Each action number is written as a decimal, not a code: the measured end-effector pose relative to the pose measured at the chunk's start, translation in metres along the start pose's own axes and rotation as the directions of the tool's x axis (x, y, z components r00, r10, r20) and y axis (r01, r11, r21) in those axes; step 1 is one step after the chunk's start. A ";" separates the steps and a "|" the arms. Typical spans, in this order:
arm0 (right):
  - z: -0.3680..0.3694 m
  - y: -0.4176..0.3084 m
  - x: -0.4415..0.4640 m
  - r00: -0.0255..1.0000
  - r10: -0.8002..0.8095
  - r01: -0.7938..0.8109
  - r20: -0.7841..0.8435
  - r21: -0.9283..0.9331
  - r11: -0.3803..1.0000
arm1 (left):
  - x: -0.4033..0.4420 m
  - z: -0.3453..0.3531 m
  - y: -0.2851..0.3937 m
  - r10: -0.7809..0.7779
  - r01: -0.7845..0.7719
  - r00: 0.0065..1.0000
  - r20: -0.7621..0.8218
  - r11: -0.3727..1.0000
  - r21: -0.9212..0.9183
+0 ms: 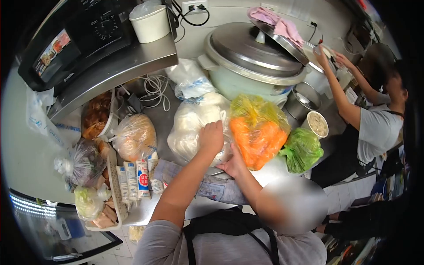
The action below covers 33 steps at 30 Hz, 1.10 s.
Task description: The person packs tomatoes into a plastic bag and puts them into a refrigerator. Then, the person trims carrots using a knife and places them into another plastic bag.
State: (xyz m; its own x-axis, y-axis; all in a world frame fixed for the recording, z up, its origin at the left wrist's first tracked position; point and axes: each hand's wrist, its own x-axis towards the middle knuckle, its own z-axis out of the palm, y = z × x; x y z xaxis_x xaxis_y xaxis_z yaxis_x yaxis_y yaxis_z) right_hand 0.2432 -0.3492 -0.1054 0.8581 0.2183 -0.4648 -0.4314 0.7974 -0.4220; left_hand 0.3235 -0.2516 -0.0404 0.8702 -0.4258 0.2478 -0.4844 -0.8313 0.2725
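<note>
A large clear plastic bag (pixel 194 117) with white, rounded contents lies on the steel counter in front of me. My left hand (pixel 212 137) presses on its right side, fingers curled into the plastic. Low on the same bag's right edge is my right hand (pixel 233 162), thumb up and fingers pointing left, with the bag's edge between them. Directly right of the hands sits a bag of carrots (pixel 258 139), yellowish at its top. Below them stretches a long greyish plastic-wrapped bundle (pixel 207 183), partly hidden by my left forearm.
A big lidded pot (pixel 251 57) stands behind the bags. At right are a bag of green vegetables (pixel 302 150), a paper tub (pixel 317 124) and a metal pot (pixel 304 99). A beige basket (pixel 115 190) and white printed packs (pixel 142 179) are left. A co-worker (pixel 375 119) works at far right.
</note>
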 end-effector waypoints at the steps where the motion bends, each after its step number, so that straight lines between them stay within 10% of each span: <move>1: -0.001 0.000 0.005 0.999 0.034 -0.034 -0.007 0.002 0.999 | 0.002 0.010 -0.007 -0.012 0.013 1.000 0.020 1.000 -0.021; 10: 0.102 0.041 0.074 0.978 0.197 -0.207 -0.064 -0.210 0.956 | 0.046 -0.043 -0.101 -0.056 0.050 0.939 -0.340 0.998 -0.027; 14: 0.096 0.046 0.119 0.924 0.383 -0.340 0.006 -0.448 0.827 | 0.031 -0.049 -0.131 -0.134 0.136 0.979 -0.156 0.991 0.005; 19: 0.067 -0.010 0.002 0.845 0.441 -0.075 0.302 -0.750 0.658 | 0.012 -0.030 -0.132 -0.098 0.071 0.961 -0.259 0.991 -0.112; 23: 0.008 -0.055 -0.074 0.965 0.104 0.133 0.240 -0.791 0.597 | 0.007 -0.035 -0.075 0.089 -0.094 0.872 -0.481 0.995 0.015; 25: -0.033 -0.066 -0.083 0.953 -0.242 0.285 0.180 -0.799 0.529 | 0.008 -0.017 -0.050 0.177 -0.311 0.900 -0.399 0.901 -0.303; 27: -0.037 -0.078 -0.090 0.857 -0.502 0.295 0.119 -0.911 0.288 | 0.007 -0.002 -0.014 0.287 -0.258 0.957 -0.027 0.809 -0.528; 31: -0.020 -0.094 -0.085 0.477 -0.766 0.120 0.430 -0.896 -0.428 | 0.012 0.063 0.056 0.197 -0.251 0.960 -0.199 0.920 -0.302; 33: -0.021 -0.094 -0.062 0.440 -0.793 -0.034 0.422 -0.874 -0.484 | 0.014 0.080 0.075 0.119 -0.159 0.931 -0.344 0.983 -0.088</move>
State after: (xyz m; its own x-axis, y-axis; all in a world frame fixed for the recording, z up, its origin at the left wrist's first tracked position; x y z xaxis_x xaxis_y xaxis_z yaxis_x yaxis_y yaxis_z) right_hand 0.2252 -0.4493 -0.0529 0.8368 -0.2988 0.4588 -0.0636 -0.8853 -0.4607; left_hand 0.3064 -0.3487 -0.0908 0.7219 -0.3731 0.5828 -0.6223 -0.7184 0.3109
